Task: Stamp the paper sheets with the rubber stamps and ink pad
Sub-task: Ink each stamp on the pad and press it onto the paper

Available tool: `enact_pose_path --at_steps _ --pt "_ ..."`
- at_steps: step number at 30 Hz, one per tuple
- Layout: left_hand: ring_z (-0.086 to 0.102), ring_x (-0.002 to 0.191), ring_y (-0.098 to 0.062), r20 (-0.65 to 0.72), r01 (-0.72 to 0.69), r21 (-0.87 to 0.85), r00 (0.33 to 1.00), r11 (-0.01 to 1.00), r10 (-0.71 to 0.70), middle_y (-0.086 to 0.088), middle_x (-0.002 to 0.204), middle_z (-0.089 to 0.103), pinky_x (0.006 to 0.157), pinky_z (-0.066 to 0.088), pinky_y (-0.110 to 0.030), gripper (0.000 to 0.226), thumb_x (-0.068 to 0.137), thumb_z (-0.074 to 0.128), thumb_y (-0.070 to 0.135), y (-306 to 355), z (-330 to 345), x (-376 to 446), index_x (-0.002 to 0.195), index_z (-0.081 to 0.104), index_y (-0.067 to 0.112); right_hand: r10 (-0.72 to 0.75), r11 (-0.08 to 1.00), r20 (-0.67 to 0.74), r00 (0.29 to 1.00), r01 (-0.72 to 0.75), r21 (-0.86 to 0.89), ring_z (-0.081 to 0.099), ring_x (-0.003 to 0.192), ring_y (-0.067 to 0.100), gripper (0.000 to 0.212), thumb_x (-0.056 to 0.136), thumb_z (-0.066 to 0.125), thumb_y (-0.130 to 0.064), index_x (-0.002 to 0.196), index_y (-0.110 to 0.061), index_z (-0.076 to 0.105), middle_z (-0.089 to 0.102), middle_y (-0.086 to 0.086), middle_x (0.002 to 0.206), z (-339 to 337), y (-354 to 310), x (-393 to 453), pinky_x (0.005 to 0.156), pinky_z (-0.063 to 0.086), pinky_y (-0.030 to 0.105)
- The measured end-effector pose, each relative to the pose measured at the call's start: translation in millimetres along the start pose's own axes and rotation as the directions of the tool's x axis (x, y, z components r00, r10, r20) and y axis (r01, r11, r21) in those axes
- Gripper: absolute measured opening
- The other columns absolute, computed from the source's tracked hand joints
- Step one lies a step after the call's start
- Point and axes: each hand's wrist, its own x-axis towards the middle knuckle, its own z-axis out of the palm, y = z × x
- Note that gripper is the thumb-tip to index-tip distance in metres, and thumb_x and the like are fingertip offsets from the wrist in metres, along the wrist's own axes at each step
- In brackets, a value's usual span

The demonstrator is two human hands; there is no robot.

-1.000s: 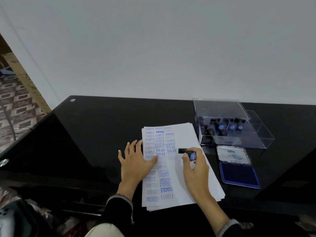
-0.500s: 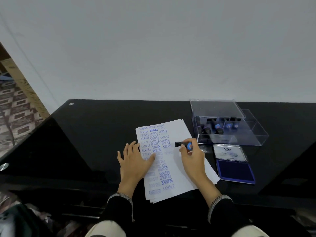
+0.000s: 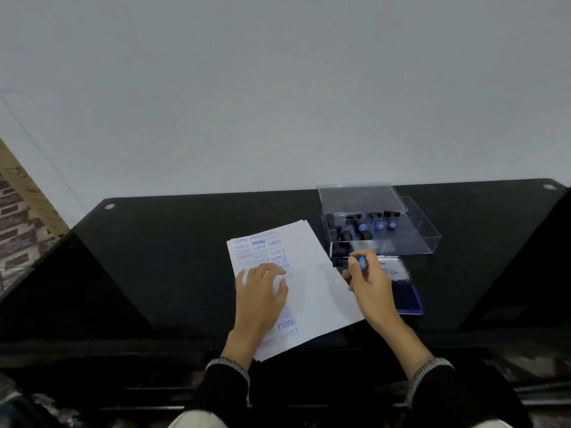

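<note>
A stack of white paper sheets [image 3: 312, 273] lies on the black table, its left half covered in blue stamped words. My left hand [image 3: 261, 291] rests flat on the stamped part of the top sheet. My right hand [image 3: 369, 284] pinches a small black rubber stamp with a blue cap [image 3: 362, 263] just past the paper's right edge, in front of the stamp box. The open blue ink pad [image 3: 406, 296] lies to the right of that hand, partly hidden by it.
A clear plastic box [image 3: 411, 242] with several black and blue stamps stands behind the ink pad, its lid propped over it. The black glass table [image 3: 170, 257] meets a white wall at the back. Its front edge runs just below the paper.
My right hand has carried the stamp off the paper to the right, toward the ink pad. My left hand slid further onto the sheet. The camera has shifted, so everything sits lower and right.
</note>
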Motion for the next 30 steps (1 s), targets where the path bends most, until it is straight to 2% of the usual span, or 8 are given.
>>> enact_pose_path --at_steps 2,4,7,11,16,20,25,30 --pt "0.055 0.111 -0.011 0.005 -0.083 -0.128 0.996 0.988 0.085 0.011 0.117 0.062 0.109 0.03 -0.038 0.02 0.092 0.057 0.028 32.1 11.0 4.9 0.109 0.066 0.024 -0.017 0.998 -0.047 0.999 0.014 -0.059 0.054 0.061 0.01 0.018 0.1 0.042 -0.029 0.092 -0.015 0.05 0.061 0.005 0.071 -19.5 -0.2 0.9 0.06 0.044 0.025" --pt "0.052 0.115 -0.011 0.08 -0.14 -0.223 0.984 0.965 0.161 0.011 0.124 0.059 0.106 0.03 -0.029 0.028 0.092 0.057 0.033 62.3 22.2 7.4 0.119 0.062 0.024 0.006 0.993 -0.088 0.996 -0.016 -0.116 0.05 0.056 0.013 0.024 0.101 0.038 -0.029 0.09 -0.011 0.048 0.06 0.013 0.071 -41.1 3.5 2.0 0.053 0.038 0.021" --pt "0.039 0.131 -0.011 0.232 -0.183 -0.248 0.942 0.952 0.241 0.009 0.141 0.047 0.112 0.019 -0.024 0.049 0.09 0.058 0.041 88.6 40.2 5.6 0.136 0.05 0.025 0.063 0.979 -0.113 0.992 -0.083 -0.188 0.048 0.059 0.021 0.03 0.101 0.036 -0.031 0.089 -0.005 0.046 0.06 0.023 0.076 -70.8 14.3 3.3 0.047 0.034 0.019" --pt "0.014 0.145 -0.008 0.374 -0.214 -0.166 0.89 0.963 0.262 0.012 0.154 0.028 0.118 0.0 -0.029 0.071 0.088 0.054 0.054 91.1 63.5 -1.6 0.148 0.031 0.025 0.061 0.957 -0.051 0.997 -0.073 -0.28 0.041 0.055 0.016 0.023 0.099 0.039 -0.023 0.083 -0.009 0.046 0.053 0.01 0.066 -89.9 22.0 4.8 0.047 0.032 0.02" --pt "0.013 0.144 -0.003 0.37 -0.244 -0.148 0.885 0.958 0.282 0.017 0.153 0.029 0.119 -0.004 -0.03 0.068 0.087 0.051 0.06 88.4 69.6 -3.3 0.147 0.032 0.032 0.043 0.898 0.115 0.992 0.012 -0.44 0.038 0.049 0.014 0.025 0.098 0.037 -0.027 0.074 -0.019 0.04 0.046 0.0 0.057 -84.6 20.1 9.5 0.05 0.032 0.032" --pt "0.015 0.143 -0.002 0.383 -0.228 -0.156 0.883 0.961 0.271 0.018 0.153 0.029 0.119 -0.003 -0.029 0.068 0.086 0.052 0.061 87.5 68.6 -2.3 0.146 0.033 0.034 0.025 0.809 0.223 0.974 0.111 -0.577 0.051 0.061 0.019 0.016 0.096 0.038 -0.026 0.084 -0.016 0.043 0.054 0.001 0.072 -76.7 12.9 11.8 0.052 0.035 0.033" --pt "0.016 0.143 -0.002 0.384 -0.216 -0.168 0.884 0.962 0.265 0.017 0.153 0.03 0.119 -0.001 -0.029 0.069 0.086 0.053 0.06 87.7 67.5 -2.0 0.147 0.033 0.033 0.031 0.792 0.308 0.951 0.165 -0.588 0.053 0.071 0.019 0.012 0.093 0.04 -0.025 0.084 -0.017 0.043 0.055 -0.002 0.081 -76.1 11.7 12.9 0.06 0.042 0.034" --pt "0.015 0.143 -0.001 0.399 -0.203 -0.187 0.878 0.961 0.263 0.018 0.153 0.029 0.119 -0.004 -0.028 0.069 0.086 0.053 0.059 88.2 66.8 -1.8 0.147 0.033 0.032 0.018 0.766 0.383 0.924 0.233 -0.599 0.047 0.068 0.019 0.009 0.091 0.042 -0.022 0.084 -0.017 0.042 0.05 -0.004 0.079 -72.5 12.6 12.2 0.056 0.033 0.03"
